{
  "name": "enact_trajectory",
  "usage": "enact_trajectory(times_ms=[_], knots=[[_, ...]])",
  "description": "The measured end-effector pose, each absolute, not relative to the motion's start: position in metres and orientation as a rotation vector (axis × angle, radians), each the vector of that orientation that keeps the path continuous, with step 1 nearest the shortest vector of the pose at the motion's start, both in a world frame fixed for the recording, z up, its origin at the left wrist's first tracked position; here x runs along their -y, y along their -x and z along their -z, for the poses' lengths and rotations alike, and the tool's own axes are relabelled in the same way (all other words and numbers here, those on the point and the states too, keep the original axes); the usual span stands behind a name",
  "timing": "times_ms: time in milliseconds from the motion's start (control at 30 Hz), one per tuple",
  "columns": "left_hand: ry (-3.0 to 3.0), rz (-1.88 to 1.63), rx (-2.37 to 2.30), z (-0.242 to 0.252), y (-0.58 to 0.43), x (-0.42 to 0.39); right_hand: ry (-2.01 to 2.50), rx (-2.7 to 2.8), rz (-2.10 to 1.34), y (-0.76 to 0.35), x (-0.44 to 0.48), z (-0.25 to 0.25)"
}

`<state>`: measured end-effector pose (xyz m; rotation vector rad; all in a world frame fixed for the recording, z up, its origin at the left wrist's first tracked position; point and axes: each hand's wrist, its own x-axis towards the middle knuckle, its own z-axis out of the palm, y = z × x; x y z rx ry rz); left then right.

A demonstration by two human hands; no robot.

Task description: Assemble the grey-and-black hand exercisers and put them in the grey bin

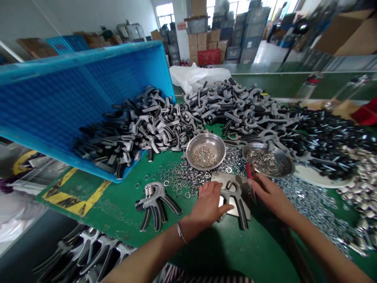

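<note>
My left hand [207, 204] rests on a grey and black hand grip [242, 210], which lies on a small metal plate [246, 214]; its thumb is spread and its fingers touch the grip's left part. To the right of the plate my right hand [266, 192] is closed round a red-handled tool [251, 171], whose lower part is blurred. Left of my left hand, more grips with a spring [156, 202] sit on the green table [118, 210]. Behind the plate is a metal bowl of small parts [206, 151]; a second bowl [268, 159] holds pins.
A tipped blue crate [88, 74] spills grey handles [156, 122] across the back left. Loose rings [176, 177] surround the bowls. Black parts [326, 133], small metal pieces [312, 208] and metal caps [363, 181] cover the right side. More grips [94, 251] lie at lower left.
</note>
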<state>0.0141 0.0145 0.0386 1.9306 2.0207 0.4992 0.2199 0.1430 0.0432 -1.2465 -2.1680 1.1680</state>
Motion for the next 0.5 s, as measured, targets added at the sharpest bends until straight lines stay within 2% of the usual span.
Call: enact_trajectory(times_ms=[100, 200, 333, 500], knots=[[-2.120, -0.446, -2.058, -0.055, 0.028, -0.040, 1.441, 2.676, -0.483, -0.268, -0.156, -0.033], [-2.217, -0.085, -2.239, -0.068, 0.079, -0.084, 1.296, 2.727, -0.094, -0.275, -0.164, -0.045], [-2.216, 0.121, -2.217, -0.066, 0.116, -0.131, 0.819, 2.797, -0.147, -0.198, -0.165, -0.078], [-2.282, 0.090, -2.194, -0.051, 0.113, -0.138, 0.793, 2.956, -0.051, -0.078, -0.181, -0.076]])
